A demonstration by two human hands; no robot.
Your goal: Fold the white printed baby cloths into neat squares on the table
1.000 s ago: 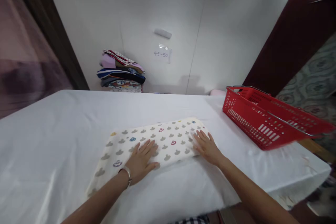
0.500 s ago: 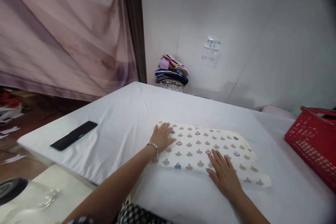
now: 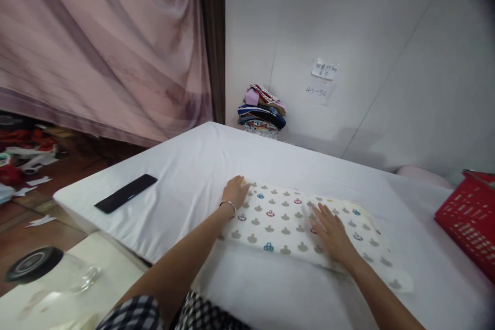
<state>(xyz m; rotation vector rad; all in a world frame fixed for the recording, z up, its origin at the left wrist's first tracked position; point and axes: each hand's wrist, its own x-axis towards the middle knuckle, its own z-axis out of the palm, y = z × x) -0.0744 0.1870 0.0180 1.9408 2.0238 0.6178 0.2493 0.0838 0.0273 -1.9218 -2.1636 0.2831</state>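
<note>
A folded cream cloth [image 3: 286, 216] with small grey and coloured prints lies flat on the white-covered table [image 3: 193, 170]. My left hand [image 3: 236, 192], a bangle on its wrist, rests at the cloth's far left corner with the fingers curled over the edge. My right hand [image 3: 331, 232] lies flat on the middle of the cloth, fingers stretched out and slightly apart.
A black flat device [image 3: 126, 193] lies near the table's left edge. A red plastic basket [image 3: 469, 221] stands at the right. A stack of folded clothes [image 3: 263, 111] sits against the white wall. A pink curtain [image 3: 100, 46] hangs at left; a lower surface [image 3: 62, 283] with a black disc is below.
The view has swung left. My left hand slid from the cloth's middle to its left corner. My right hand moved from the cloth's right end onto its middle.
</note>
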